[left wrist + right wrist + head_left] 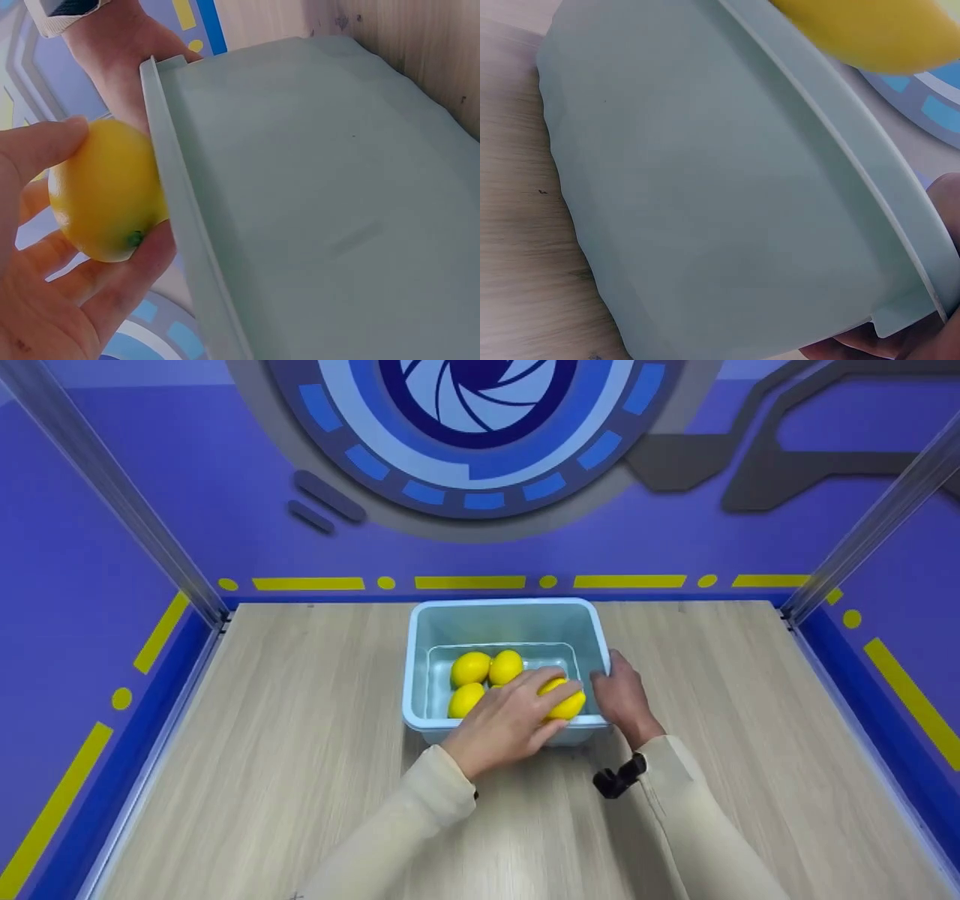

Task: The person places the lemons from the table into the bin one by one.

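In the head view a light blue plastic bin [510, 603] stands on the table, and my left hand [504, 721] reaches over its front rim. Thumb and fingers of that hand curl round a yellow lemon [568, 703]. The left wrist view shows the held lemon [109, 191] with its green stem end, right at the rim. My right hand [624, 697] grips the bin's right rim, its thumb on the inner side and fingers outside beneath the edge. Several other lemons [471, 669] lie on the bin floor, partly covered by the left hand.
The wood-grain table [300, 735] extends on both sides of the bin. Behind it rises a blue panel [225, 495] with printed shapes, and side panels flank the table. A black strap device [619, 777] is on the right wrist.
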Demonstrator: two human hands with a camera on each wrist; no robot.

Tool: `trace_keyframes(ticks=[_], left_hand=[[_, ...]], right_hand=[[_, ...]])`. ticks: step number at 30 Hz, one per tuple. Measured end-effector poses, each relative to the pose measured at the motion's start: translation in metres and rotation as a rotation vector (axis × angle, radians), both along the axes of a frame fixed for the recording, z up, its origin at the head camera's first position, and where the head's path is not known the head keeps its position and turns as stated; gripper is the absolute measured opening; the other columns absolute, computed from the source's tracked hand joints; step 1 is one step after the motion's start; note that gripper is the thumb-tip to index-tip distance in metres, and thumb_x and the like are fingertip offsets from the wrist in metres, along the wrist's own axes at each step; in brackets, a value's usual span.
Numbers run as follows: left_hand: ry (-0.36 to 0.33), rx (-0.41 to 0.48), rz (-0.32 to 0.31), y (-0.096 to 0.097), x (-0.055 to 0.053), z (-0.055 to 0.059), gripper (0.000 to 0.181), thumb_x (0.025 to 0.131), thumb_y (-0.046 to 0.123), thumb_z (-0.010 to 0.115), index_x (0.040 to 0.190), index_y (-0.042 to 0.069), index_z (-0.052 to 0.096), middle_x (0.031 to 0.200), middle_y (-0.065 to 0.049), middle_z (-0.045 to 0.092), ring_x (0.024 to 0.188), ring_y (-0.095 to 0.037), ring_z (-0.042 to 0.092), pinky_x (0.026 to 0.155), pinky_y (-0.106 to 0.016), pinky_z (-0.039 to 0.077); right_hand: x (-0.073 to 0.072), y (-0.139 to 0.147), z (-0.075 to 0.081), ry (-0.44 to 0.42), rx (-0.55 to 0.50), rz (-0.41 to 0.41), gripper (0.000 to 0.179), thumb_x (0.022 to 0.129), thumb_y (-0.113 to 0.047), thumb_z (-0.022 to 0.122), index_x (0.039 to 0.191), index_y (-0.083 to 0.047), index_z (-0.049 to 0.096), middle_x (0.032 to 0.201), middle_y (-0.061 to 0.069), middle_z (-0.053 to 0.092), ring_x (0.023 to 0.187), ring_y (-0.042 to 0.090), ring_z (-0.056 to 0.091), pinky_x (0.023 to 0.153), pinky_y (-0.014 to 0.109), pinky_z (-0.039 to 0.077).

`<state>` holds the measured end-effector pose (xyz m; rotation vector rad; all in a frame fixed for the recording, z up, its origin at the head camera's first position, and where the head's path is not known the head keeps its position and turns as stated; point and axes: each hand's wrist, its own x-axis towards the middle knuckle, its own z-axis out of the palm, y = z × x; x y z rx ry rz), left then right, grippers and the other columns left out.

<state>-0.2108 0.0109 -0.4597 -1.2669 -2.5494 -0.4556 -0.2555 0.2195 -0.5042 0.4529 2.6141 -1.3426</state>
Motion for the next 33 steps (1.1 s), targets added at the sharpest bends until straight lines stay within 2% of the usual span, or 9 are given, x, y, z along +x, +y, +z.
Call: trace_keyframes(ticks=[12, 15, 18, 22, 29, 33], left_hand=[[-0.005, 0.052, 0.02, 0.004, -0.004, -0.015, 0.042, 0.098, 0.031, 0.055, 0.14, 0.033, 0.05, 0.139, -0.003, 0.047, 0.122, -0.017, 0.051, 0.091, -0.023, 0.054], [-0.011, 0.046, 0.03, 0.005, -0.005, -0.018, 0.043, 0.098, 0.03, 0.055, 0.141, 0.035, 0.049, 0.14, -0.003, 0.046, 0.123, -0.017, 0.05, 0.087, -0.022, 0.055], [-0.025, 0.03, 0.043, 0.006, -0.005, -0.02, 0.045, 0.098, 0.029, 0.055, 0.142, 0.037, 0.047, 0.141, -0.003, 0.045, 0.125, -0.017, 0.049, 0.089, -0.022, 0.054], [-0.07, 0.024, 0.055, 0.008, -0.005, -0.022, 0.046, 0.098, 0.028, 0.056, 0.142, 0.038, 0.046, 0.144, -0.001, 0.042, 0.127, -0.016, 0.046, 0.097, -0.025, 0.051], [-0.163, 0.037, 0.065, 0.01, -0.007, -0.027, 0.04, 0.101, 0.03, 0.048, 0.141, 0.036, 0.049, 0.145, -0.001, 0.041, 0.13, -0.015, 0.043, 0.088, -0.021, 0.054], [-0.228, 0.019, 0.074, 0.011, -0.007, -0.029, 0.043, 0.1, 0.041, 0.047, 0.142, 0.038, 0.045, 0.148, 0.0, 0.038, 0.132, -0.016, 0.041, 0.094, -0.025, 0.053]], right_hand=[[-0.001, -0.001, 0.0, -0.011, -0.003, -0.004, 0.047, 0.099, -0.013, 0.035, 0.145, -0.005, 0.033, 0.149, 0.017, 0.041, 0.138, 0.034, 0.04, 0.117, 0.051, 0.029], [-0.001, 0.0, 0.0, -0.012, -0.002, -0.004, 0.047, 0.099, -0.013, 0.035, 0.146, -0.005, 0.033, 0.15, 0.016, 0.04, 0.139, 0.034, 0.039, 0.117, 0.051, 0.028], [-0.001, 0.0, 0.0, -0.017, -0.008, -0.007, 0.048, 0.099, -0.013, 0.035, 0.146, -0.006, 0.032, 0.151, 0.016, 0.039, 0.14, 0.033, 0.037, 0.117, 0.051, 0.027], [-0.002, 0.0, 0.0, -0.03, -0.02, -0.007, 0.048, 0.099, -0.013, 0.035, 0.147, -0.006, 0.032, 0.151, 0.015, 0.039, 0.14, 0.033, 0.037, 0.117, 0.051, 0.028], [-0.001, 0.001, -0.001, 0.004, -0.01, -0.002, 0.048, 0.099, -0.012, 0.035, 0.147, -0.006, 0.032, 0.15, 0.016, 0.041, 0.139, 0.033, 0.04, 0.117, 0.051, 0.029], [0.0, 0.0, -0.001, -0.006, -0.022, -0.009, 0.048, 0.099, -0.013, 0.035, 0.147, -0.007, 0.032, 0.15, 0.015, 0.041, 0.138, 0.033, 0.041, 0.116, 0.052, 0.03]])
